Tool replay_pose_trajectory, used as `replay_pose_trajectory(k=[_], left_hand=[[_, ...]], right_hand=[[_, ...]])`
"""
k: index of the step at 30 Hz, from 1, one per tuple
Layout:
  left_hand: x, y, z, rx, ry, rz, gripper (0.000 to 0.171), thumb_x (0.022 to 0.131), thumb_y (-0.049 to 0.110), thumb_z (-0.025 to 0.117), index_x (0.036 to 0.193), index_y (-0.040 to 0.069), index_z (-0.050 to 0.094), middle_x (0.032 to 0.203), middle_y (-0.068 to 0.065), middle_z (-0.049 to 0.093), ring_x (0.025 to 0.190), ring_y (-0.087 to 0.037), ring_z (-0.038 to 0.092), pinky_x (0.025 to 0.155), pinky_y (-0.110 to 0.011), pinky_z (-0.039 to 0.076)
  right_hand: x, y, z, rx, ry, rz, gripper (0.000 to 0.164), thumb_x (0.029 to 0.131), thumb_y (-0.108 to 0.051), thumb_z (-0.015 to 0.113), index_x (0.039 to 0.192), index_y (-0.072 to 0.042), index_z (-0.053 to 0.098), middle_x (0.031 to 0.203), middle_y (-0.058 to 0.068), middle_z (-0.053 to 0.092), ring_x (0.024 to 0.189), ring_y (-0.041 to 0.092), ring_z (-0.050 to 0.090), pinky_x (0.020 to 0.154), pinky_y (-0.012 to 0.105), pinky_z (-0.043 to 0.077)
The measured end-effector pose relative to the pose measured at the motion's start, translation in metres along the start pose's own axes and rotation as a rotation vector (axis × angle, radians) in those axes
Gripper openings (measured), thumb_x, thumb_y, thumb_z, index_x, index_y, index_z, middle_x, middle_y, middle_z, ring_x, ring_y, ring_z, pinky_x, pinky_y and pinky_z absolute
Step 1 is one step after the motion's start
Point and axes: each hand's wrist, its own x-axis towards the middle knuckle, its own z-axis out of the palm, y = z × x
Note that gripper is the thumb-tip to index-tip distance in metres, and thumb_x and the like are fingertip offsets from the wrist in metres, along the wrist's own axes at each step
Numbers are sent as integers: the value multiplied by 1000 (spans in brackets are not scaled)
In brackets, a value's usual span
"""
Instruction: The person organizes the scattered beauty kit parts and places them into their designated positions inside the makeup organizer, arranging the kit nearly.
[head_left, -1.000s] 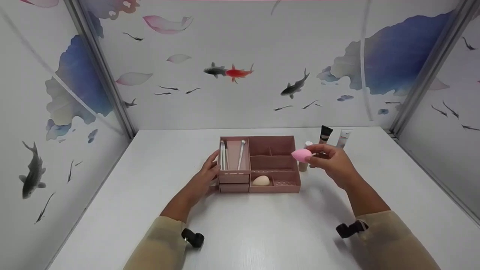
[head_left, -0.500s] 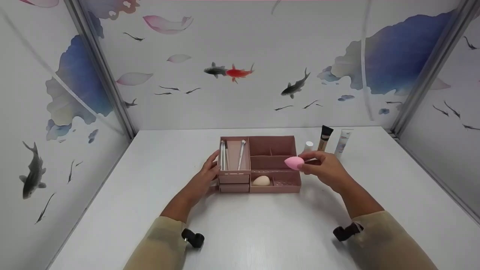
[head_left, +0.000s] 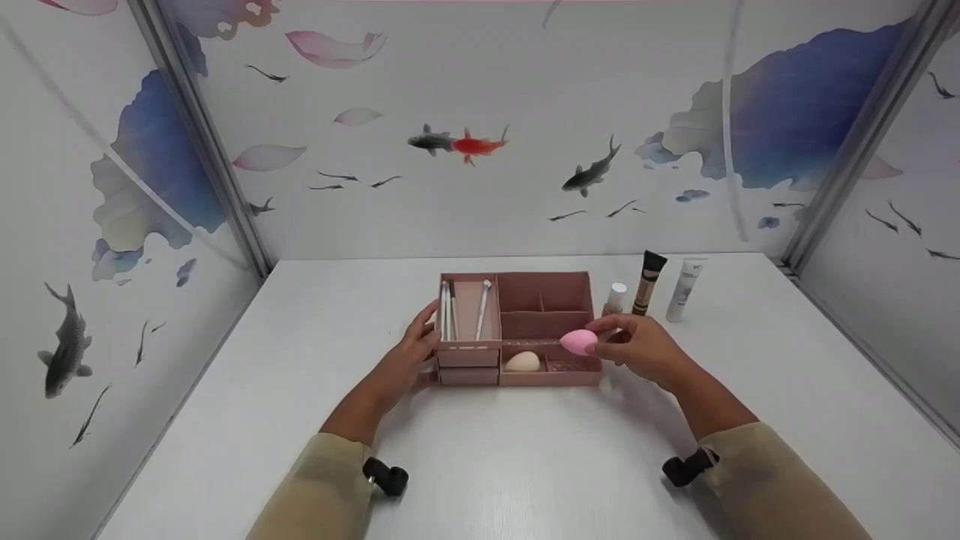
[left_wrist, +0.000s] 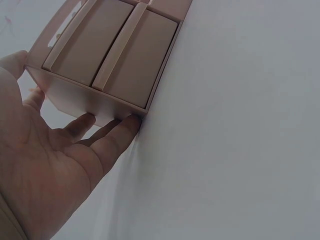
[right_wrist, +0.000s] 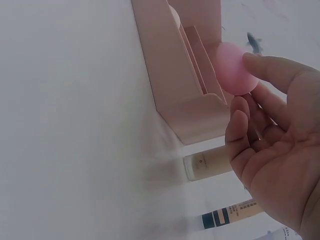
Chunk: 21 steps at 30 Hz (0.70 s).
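A pink teardrop makeup sponge is pinched between the thumb and fingers of my right hand, over the right front part of a dusty-pink makeup organizer. The right wrist view shows the sponge held by its blunt end. My left hand rests against the organizer's left side; its extended fingers touch the wall beside two drawers in the left wrist view. A beige sponge sits in a front compartment. Several makeup brushes lie in the top left tray.
To the organizer's right stand a white-capped bottle, a black-capped tube and a white tube. All stand on a white table, with patterned panels behind and at both sides.
My right hand has carried the pink sponge left and toward me, from beside the bottle to over the organizer's front right. The left hand and organizer have stayed put.
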Motion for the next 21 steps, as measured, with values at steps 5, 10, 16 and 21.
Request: replay_pose_trajectory(k=[5, 10, 16, 21], left_hand=[[-1, -1, 0, 6, 2, 4, 57, 108, 66, 44, 159, 69, 19, 180, -1, 17, 165, -44, 24, 127, -69, 31], [-2, -1, -1, 3, -4, 9, 56, 109, 66, 43, 159, 69, 19, 179, -1, 17, 165, -43, 24, 126, -71, 32], [-1, -2, -1, 12, -3, 16, 55, 109, 65, 43, 159, 69, 19, 179, 0, 19, 165, -43, 26, 124, -72, 34], [-1, -3, -1, 14, 2, 17, 55, 109, 65, 43, 159, 70, 19, 178, 1, 21, 164, -42, 28, 124, -71, 35]], right_hand=[[1, 3, 4, -58, -10, -39, 33, 91, -27, 86, 123, -22, 78, 113, 10, 69, 96, 26, 62, 77, 34, 57], [-1, 5, 7, -125, -37, -127, 29, 90, -23, 87, 117, -23, 80, 113, 6, 70, 95, 24, 61, 74, 31, 53], [-2, 4, 9, -156, -52, -161, 29, 88, -19, 88, 116, -22, 80, 110, 6, 71, 92, 23, 62, 73, 31, 53], [-2, 2, 9, -189, -78, -184, 30, 89, -15, 87, 117, -22, 80, 108, 6, 70, 92, 23, 63, 73, 32, 54]])
